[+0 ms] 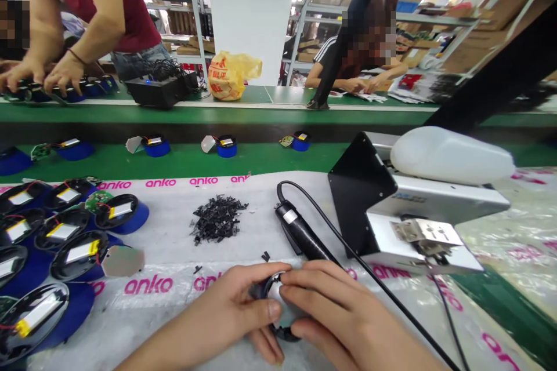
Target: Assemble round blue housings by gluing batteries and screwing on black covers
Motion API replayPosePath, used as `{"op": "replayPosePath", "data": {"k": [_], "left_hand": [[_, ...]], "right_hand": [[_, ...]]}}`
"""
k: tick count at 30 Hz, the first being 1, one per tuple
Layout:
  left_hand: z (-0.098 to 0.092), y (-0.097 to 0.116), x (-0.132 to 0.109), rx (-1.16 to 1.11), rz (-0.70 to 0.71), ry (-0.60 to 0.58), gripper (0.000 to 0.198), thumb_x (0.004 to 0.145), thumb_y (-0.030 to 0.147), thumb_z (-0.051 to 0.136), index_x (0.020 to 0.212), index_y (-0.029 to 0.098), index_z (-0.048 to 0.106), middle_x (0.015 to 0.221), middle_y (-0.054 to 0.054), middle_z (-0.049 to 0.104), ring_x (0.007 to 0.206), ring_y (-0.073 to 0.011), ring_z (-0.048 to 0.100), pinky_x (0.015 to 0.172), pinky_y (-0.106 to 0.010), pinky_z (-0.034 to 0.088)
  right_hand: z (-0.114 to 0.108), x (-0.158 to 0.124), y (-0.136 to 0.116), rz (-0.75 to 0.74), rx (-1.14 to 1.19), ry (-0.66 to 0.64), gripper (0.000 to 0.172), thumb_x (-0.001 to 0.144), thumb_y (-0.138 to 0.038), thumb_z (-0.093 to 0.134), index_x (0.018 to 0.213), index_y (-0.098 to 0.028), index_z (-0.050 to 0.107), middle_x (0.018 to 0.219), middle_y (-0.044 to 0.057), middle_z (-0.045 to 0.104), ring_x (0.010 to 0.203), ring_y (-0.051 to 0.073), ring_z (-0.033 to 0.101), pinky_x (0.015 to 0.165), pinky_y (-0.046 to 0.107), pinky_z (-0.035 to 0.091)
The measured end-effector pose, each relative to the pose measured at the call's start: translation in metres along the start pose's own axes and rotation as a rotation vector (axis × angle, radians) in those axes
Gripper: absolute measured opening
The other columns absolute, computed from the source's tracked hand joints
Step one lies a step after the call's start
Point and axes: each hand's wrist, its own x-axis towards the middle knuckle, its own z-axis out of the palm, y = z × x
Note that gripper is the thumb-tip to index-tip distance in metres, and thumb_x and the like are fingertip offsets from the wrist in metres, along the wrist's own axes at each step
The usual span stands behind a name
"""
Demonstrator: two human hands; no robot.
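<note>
Between my hands is a small round housing [287, 333] with a black rim and a pale, flat disc inside it, partly covered by my fingers. My left hand [243, 301] is closed around its left side, thumb resting on the disc. From the right, my right hand [335, 307] grips the same housing, its fingertips on the top and over the disc. Just beyond my hands lies a black corded electric screwdriver [304, 235]. Left of that tool is a pile of small black pieces [217, 219], with a few stray ones nearer my left hand.
At left, several blue housings [126, 217] with batteries and circuit boards cluster together. More blue housings [157, 146] line the green belt [256, 156]. A metal machine [435, 203] with a white bottle [452, 153] stands at right. Two people work across the belt near a yellow bag [226, 78].
</note>
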Motion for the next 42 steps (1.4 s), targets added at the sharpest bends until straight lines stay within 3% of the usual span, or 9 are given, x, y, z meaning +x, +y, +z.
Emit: {"op": "replayPosePath", "data": {"k": [7,11,15,18,21,28,34,38,42], "left_hand": [[-0.006,0.008,0.003,-0.106,-0.023,-0.106,0.076,0.074,0.051,0.085,0.140,0.023,0.059,0.089,-0.008,0.080,0.068,-0.0208,0.079,0.067,-0.028,0.062],[-0.007,0.010,0.006,-0.199,-0.032,-0.127,0.070,0.082,0.054,0.077,0.138,0.016,0.060,0.078,-0.011,0.080,0.068,-0.0235,0.080,0.063,-0.027,0.062],[-0.007,0.007,0.008,-0.249,-0.023,-0.142,0.071,0.086,0.061,0.068,0.136,0.012,0.060,0.076,-0.014,0.080,0.066,-0.0248,0.080,0.061,-0.028,0.064],[-0.004,0.006,0.009,-0.226,-0.047,-0.071,0.068,0.080,0.059,0.075,0.131,0.015,0.063,0.076,-0.012,0.080,0.061,-0.0231,0.079,0.057,-0.027,0.063],[0.001,0.008,0.008,-0.149,-0.066,-0.016,0.064,0.077,0.058,0.078,0.125,0.017,0.064,0.075,-0.009,0.080,0.056,-0.0199,0.077,0.053,-0.023,0.061],[0.007,0.011,0.007,-0.043,-0.042,0.014,0.061,0.078,0.058,0.076,0.122,0.018,0.061,0.069,-0.003,0.075,0.054,-0.0148,0.074,0.053,-0.020,0.059],[0.020,0.006,0.012,0.077,-0.024,0.145,0.042,0.085,0.049,0.067,0.114,0.019,0.058,0.056,0.003,0.066,0.043,-0.0136,0.066,0.040,-0.017,0.052],[0.032,0.005,0.014,0.187,-0.005,0.293,0.026,0.088,0.034,0.058,0.109,0.019,0.060,0.050,0.005,0.059,0.035,-0.0113,0.057,0.032,-0.014,0.043],[0.035,0.003,0.015,0.197,0.010,0.313,0.028,0.086,0.023,0.056,0.112,0.018,0.063,0.050,0.006,0.058,0.033,-0.0111,0.055,0.029,-0.014,0.040]], "right_hand": [[-0.006,-0.004,0.000,-0.035,-0.025,-0.024,0.031,0.098,-0.014,0.050,0.125,-0.019,0.066,0.112,0.009,0.069,0.111,0.022,0.065,0.094,0.031,0.058],[-0.013,0.000,-0.001,0.034,0.045,-0.121,0.049,0.090,-0.008,0.052,0.137,-0.022,0.056,0.119,0.009,0.062,0.104,0.015,0.068,0.086,0.019,0.057],[-0.017,-0.004,0.002,0.038,0.066,-0.215,0.064,0.084,-0.005,0.052,0.144,-0.027,0.045,0.127,0.009,0.056,0.100,0.014,0.071,0.085,0.018,0.057],[-0.015,-0.013,0.005,0.055,0.086,-0.192,0.061,0.085,-0.007,0.054,0.140,-0.030,0.044,0.125,0.006,0.055,0.104,0.012,0.070,0.088,0.015,0.055],[-0.009,-0.021,0.006,0.059,0.112,-0.078,0.055,0.085,-0.009,0.054,0.134,-0.031,0.047,0.119,0.004,0.058,0.107,0.010,0.068,0.092,0.011,0.051],[0.004,-0.028,0.012,0.090,0.071,0.122,0.050,0.086,-0.015,0.056,0.134,-0.030,0.051,0.124,0.004,0.057,0.113,0.012,0.064,0.098,0.013,0.049],[-0.003,-0.023,0.009,0.026,0.088,0.073,0.053,0.084,-0.008,0.053,0.133,-0.028,0.052,0.120,0.003,0.062,0.110,0.008,0.066,0.099,0.008,0.045],[-0.001,-0.014,0.007,-0.005,0.036,0.126,0.047,0.083,-0.006,0.049,0.126,-0.023,0.059,0.117,0.006,0.063,0.110,0.009,0.065,0.100,0.011,0.046],[0.006,-0.007,0.007,-0.030,-0.003,0.129,0.048,0.082,-0.004,0.048,0.125,-0.019,0.063,0.115,0.009,0.064,0.110,0.011,0.065,0.099,0.014,0.049]]}}
